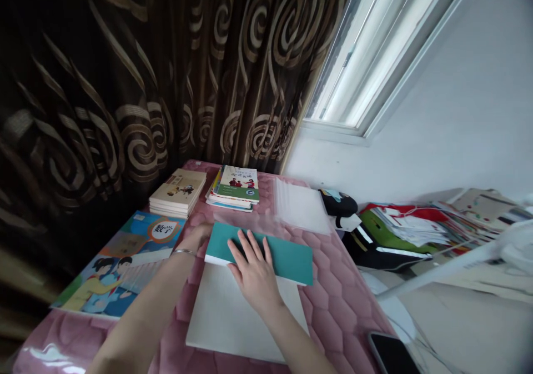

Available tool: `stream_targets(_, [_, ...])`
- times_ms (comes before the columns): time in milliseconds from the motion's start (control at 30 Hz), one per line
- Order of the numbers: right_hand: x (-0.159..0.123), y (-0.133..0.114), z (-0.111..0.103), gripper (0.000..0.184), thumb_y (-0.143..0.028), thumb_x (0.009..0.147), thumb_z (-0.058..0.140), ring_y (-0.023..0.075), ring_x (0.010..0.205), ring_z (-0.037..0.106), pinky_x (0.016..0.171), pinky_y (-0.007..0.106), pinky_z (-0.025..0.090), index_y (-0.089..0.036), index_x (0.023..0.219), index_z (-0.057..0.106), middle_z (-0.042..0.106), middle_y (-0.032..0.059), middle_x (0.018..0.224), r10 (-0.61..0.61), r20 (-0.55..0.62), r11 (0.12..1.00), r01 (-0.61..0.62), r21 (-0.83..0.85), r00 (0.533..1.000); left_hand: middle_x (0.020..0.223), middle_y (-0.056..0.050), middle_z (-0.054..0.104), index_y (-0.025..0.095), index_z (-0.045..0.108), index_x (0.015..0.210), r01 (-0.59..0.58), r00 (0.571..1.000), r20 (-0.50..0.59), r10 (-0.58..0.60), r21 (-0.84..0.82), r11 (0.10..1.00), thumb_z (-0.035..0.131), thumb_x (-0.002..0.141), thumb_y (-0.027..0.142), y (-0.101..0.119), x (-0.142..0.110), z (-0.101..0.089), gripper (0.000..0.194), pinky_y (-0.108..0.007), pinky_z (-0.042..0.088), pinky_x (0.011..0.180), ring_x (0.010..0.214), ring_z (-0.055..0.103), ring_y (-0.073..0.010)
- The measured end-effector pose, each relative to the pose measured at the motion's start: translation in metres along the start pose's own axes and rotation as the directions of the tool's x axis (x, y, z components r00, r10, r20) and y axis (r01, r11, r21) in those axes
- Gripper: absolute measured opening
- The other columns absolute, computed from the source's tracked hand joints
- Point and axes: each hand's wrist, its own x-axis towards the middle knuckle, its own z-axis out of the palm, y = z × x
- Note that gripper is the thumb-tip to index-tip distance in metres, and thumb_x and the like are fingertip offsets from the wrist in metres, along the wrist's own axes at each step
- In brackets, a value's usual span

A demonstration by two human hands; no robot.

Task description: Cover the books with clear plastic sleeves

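A white book [216, 313] lies on the pink quilted cover in front of me, with a teal panel [291, 257] across its far part. My right hand [254, 271] rests flat on the teal panel, fingers spread. At the panel's left end is my left hand [201, 236]; its fingers are mostly hidden and blurred, so their grip is unclear. A sheet of clear plastic film [254, 223] extends just beyond the panel's far edge. Left of my left forearm lies a large blue picture-covered textbook [137, 257].
Behind stand a stack of beige books [179, 190] and a stack with a green-and-white booklet [238, 182] on top. Translucent plastic sleeves [302, 206] lie right of them. A phone [391, 354] sits near right; a white lamp arm [449, 271] slants beyond the table's edge.
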Motion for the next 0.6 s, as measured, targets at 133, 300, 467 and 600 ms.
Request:
stream_targets(133, [-0.007,-0.004,0.003,0.044,-0.035,0.095,0.049,0.0273,0.138,0.035,0.112,0.051,0.024,-0.030,0.139,0.047,0.039,0.0045,0.151,0.020,0.025,1.000,-0.020,0.016,0.999,0.079,-0.003,0.070,0.012,0.068,0.099,-0.108,0.993,0.039,0.112,-0.102,0.989,0.069,0.077,0.037,0.001,-0.011,0.000,0.033,-0.027,0.048,0.066,0.072,0.064,-0.0180])
stream_targets(300, [-0.020,-0.011,0.012,0.045,-0.035,0.094,0.049,0.0279,0.137,0.037,0.111,0.052,0.027,-0.031,0.139,0.047,0.039,0.0026,0.151,0.006,0.038,1.000,-0.007,0.023,0.999,0.081,-0.004,0.072,0.013,0.066,0.103,-0.175,0.984,-0.017,0.176,-0.232,0.957,0.074,0.067,0.044,-0.013,-0.034,0.003,0.048,-0.024,0.044,0.058,0.062,0.061,-0.0145])
stream_targets(467, [-0.028,-0.015,0.020,0.046,-0.033,0.093,0.050,0.0288,0.137,0.036,0.112,0.054,0.025,-0.029,0.139,0.048,0.039,0.0039,0.151,0.013,0.034,1.000,-0.014,0.008,0.999,0.086,-0.006,0.075,0.015,0.065,0.109,-0.086,0.993,0.032,0.111,-0.434,0.897,0.073,0.065,0.035,-0.022,-0.050,0.002,0.049,-0.026,0.048,0.059,0.068,0.067,-0.0188])
stream_targets(600, [-0.030,-0.016,0.025,0.046,-0.034,0.094,0.049,0.0297,0.137,0.037,0.112,0.055,0.024,-0.028,0.139,0.048,0.041,0.0046,0.150,0.041,0.042,0.999,-0.041,-0.007,0.998,0.095,-0.005,0.076,0.016,0.064,0.115,-0.057,0.988,0.095,0.125,-0.524,0.850,0.062,0.065,0.022,-0.022,-0.058,-0.001,0.050,-0.031,0.052,0.070,0.084,0.069,-0.0233])
